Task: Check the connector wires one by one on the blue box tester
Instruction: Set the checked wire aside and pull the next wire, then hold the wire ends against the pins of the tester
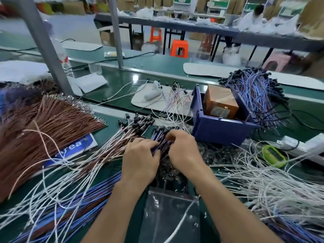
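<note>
A small bundle of blue and brown connector wires [160, 135] with black plug ends lies in the middle of the green bench. My left hand [140, 158] grips the bundle from the left, fingers curled over the strands. My right hand [184, 148] pinches the same wires from the right, fingertips tucked into them. The blue box tester [220, 127] stands just right of and beyond my hands, with an orange block [219, 102] inside it. A fan of pale wires with black plugs [133, 123] spreads out to the left of the bundle.
Brown wires [49, 123] are heaped at the left and white wires [271, 186] at the right. A finished blue bundle [256, 92] lies behind the box. A clear plastic bag [171, 211] sits between my forearms. A green device [274, 156] and a power strip [301, 146] lie at the right.
</note>
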`<control>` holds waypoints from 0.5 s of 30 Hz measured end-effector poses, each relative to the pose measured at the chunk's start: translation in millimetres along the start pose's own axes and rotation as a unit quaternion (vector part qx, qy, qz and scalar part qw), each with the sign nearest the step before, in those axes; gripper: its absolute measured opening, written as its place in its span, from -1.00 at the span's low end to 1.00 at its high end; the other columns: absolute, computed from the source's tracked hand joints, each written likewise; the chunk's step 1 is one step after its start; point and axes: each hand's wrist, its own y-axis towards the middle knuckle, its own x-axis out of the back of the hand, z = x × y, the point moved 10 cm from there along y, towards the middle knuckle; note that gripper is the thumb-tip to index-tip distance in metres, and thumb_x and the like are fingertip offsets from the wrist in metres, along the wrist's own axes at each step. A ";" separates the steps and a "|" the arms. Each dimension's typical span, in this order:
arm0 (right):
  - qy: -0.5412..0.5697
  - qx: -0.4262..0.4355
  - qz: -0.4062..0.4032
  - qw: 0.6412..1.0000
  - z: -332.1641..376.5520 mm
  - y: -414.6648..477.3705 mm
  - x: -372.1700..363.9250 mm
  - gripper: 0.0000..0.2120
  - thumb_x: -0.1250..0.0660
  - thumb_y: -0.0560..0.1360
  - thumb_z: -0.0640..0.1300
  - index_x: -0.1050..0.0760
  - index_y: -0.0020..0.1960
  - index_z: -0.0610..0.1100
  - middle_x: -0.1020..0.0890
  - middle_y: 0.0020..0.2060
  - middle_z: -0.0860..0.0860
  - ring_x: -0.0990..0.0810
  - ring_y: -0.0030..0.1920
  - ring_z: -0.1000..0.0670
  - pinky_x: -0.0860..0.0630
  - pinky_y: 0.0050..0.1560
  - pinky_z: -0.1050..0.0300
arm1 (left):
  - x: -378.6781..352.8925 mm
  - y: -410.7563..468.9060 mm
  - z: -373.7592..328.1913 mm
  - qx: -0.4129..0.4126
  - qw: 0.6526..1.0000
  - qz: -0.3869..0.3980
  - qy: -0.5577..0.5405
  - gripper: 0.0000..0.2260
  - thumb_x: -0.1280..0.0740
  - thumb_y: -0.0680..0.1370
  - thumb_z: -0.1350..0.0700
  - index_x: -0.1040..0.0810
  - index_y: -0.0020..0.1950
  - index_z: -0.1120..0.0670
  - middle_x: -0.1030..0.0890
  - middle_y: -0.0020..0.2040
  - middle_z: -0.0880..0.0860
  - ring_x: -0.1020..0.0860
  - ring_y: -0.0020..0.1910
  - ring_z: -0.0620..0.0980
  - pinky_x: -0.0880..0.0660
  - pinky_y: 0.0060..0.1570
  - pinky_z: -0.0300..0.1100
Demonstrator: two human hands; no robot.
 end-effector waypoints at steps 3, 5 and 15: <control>-0.073 -0.085 -0.051 0.992 -13.4 5.8 12.0 -0.71 -0.27 0.55 0.14 -0.56 -0.17 -0.05 -0.59 -0.25 -0.02 -0.59 -0.16 -0.20 -0.38 -0.19 0.03 | -0.5 -1.0 2.3 0.002 1.000 -0.016 -0.006 -0.77 -0.50 0.49 0.13 -0.74 0.14 0.05 -0.72 0.06 0.00 -0.60 0.12 0.01 -0.51 0.25 0.01; -0.126 -0.116 -0.041 0.984 -16.0 12.0 10.8 -0.62 -0.28 0.53 0.25 -0.48 -0.16 -0.07 -0.65 -0.14 -0.08 -0.61 -0.10 -0.24 -0.36 -0.18 0.01 | -5.1 -0.7 -0.1 -0.014 1.000 -0.008 -0.009 -0.72 -0.45 0.52 0.15 -0.70 0.23 0.05 -0.71 0.15 -0.01 -0.57 0.22 0.00 -0.48 0.34 0.02; 0.084 -0.205 -0.011 0.975 -34.0 8.7 5.9 -0.66 -0.38 0.39 0.07 -0.56 -0.36 -0.20 -0.62 -0.45 -0.02 -0.55 -0.41 -0.01 -0.41 -0.42 0.11 | -12.9 0.2 -4.5 -0.049 0.997 0.050 -0.017 -0.54 -0.44 0.53 -0.05 -0.56 0.42 -0.02 -0.57 0.38 -0.10 -0.42 0.41 -0.08 -0.30 0.49 -0.05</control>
